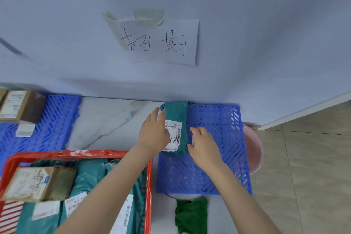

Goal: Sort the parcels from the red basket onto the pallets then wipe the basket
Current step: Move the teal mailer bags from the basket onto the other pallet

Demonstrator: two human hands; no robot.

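A teal parcel point(175, 114) with a white shipping label lies on the left part of the right blue pallet point(214, 138), against the wall. My left hand point(153, 135) rests on its left edge, fingers straight and thumb on the label. My right hand point(204, 144) touches the parcel's right edge with loosely bent fingers. The red basket point(79, 155) at the lower left holds several teal parcels point(89, 178) and a brown box point(36, 184). A green cloth point(191, 214) lies on the floor below the pallet.
A second blue pallet point(55, 119) at the left carries a brown cardboard box point(19, 106). A handwritten paper sign point(161, 42) is taped to the wall above. A pink basin point(253, 148) sits behind the right pallet. Marble floor shows between the pallets.
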